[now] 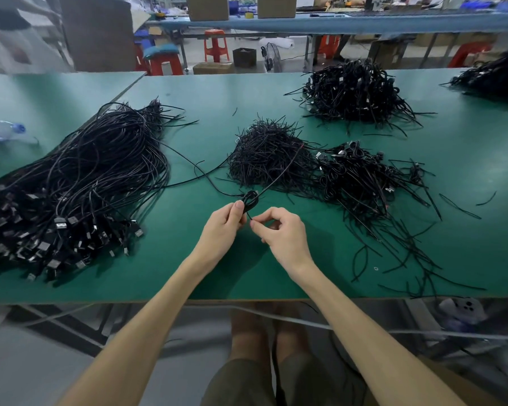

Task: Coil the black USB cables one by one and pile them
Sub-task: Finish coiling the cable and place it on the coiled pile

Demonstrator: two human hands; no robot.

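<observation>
My left hand [223, 222] grips a small coil of black USB cable [250, 200] between thumb and fingers above the green table [188, 259]. My right hand [282, 230] pinches a thin black strand just below the coil. The cable's loose tail runs up and left toward the big bundle of uncoiled USB cables [77, 186] on the left. A heap of short black ties [269, 158] lies just beyond my hands. A pile of coiled cables [364, 177] sits to the right.
A larger heap of coiled cables [355, 92] lies at the back right, another [499, 74] at the far right edge. A plastic bottle [0, 131] lies at the left. Loose ties [408, 259] scatter near the table's front right. Red stools [216, 45] stand beyond the table.
</observation>
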